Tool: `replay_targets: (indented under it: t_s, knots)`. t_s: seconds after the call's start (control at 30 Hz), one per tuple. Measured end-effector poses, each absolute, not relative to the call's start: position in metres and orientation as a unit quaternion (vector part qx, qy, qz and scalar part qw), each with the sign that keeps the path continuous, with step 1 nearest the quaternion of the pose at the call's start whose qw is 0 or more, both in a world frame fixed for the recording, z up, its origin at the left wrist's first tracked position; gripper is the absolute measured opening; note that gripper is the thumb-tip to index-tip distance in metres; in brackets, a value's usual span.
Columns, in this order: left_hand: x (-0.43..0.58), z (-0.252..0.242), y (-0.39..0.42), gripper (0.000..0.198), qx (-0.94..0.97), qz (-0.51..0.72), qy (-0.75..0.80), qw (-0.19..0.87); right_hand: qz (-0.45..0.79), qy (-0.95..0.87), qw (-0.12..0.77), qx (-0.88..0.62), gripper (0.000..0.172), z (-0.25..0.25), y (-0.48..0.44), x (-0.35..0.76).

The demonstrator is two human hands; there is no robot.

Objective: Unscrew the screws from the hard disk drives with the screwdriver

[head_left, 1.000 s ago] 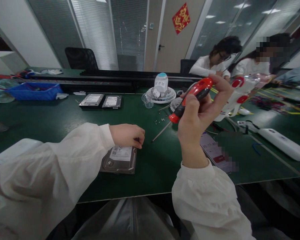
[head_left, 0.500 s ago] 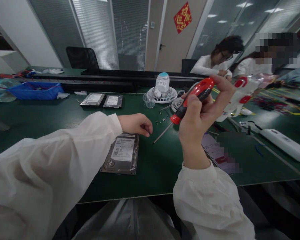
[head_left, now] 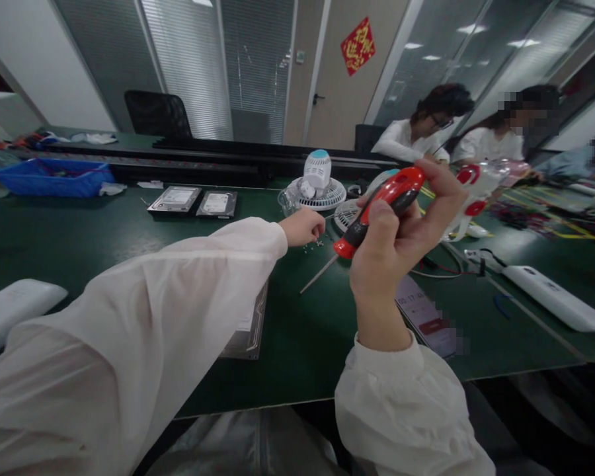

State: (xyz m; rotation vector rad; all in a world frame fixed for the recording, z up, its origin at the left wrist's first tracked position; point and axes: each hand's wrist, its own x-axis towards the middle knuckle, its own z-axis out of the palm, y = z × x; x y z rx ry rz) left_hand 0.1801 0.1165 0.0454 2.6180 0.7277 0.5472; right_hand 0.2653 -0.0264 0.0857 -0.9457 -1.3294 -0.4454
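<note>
My right hand (head_left: 389,244) is wrapped round the red and black handle of a screwdriver (head_left: 384,208), its shaft slanting down to the left over the green table. Stretched forward, my left hand (head_left: 303,227) is beside several small screws (head_left: 313,246), its fingers curled together; whatever they pinch is too small to make out. Below my left sleeve lies a hard drive (head_left: 250,334), mostly covered by it. Two more drives, one silver (head_left: 176,199) and one smaller (head_left: 217,203), lie farther back to the left.
A white fan (head_left: 318,182) stands behind the screws. A phone (head_left: 426,317) lies right of my right wrist, a white power bank (head_left: 555,297) beyond it. At the far left is a blue basket (head_left: 54,178). Two people (head_left: 411,135) (head_left: 490,142) sit across the table.
My left hand has moved forward and right, from above the near hard drive to the screws, and its sleeve now covers most of that drive. The screwdriver stays in my right hand.
</note>
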Motion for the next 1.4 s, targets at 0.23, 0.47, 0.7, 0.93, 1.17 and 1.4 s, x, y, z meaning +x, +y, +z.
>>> replay_targets:
  t_s: [0.23,0.47,0.7,0.93,1.17,1.4]
  knots:
    - [0.193,0.024,0.127,0.027,0.924,0.191,0.285,0.170,-0.139,-0.545,0.753,-0.342,0.036,0.087,-0.016,0.280]
    - [0.188,0.022,0.127,0.020,0.947,0.161,0.253,0.115,-0.213,-0.563,0.685,-0.411,0.047,0.086,-0.021,0.279]
    - [0.177,0.039,0.127,0.026,0.955,0.155,0.233,0.094,-0.263,-0.531,0.690,-0.415,0.039,0.089,-0.021,0.280]
    - [0.120,0.076,0.097,0.030,0.891,0.259,0.314,0.203,-0.290,-0.576,0.656,-0.393,0.054,0.085,-0.052,0.295]
    - [0.034,0.107,0.030,0.030,0.866,0.244,0.408,0.157,-0.242,-0.824,0.361,-0.364,0.040,0.031,-0.108,0.311]
    - [-0.024,0.075,-0.014,0.043,0.850,0.043,0.482,0.209,-0.230,-0.829,0.232,-0.454,0.010,-0.001,-0.140,0.293]
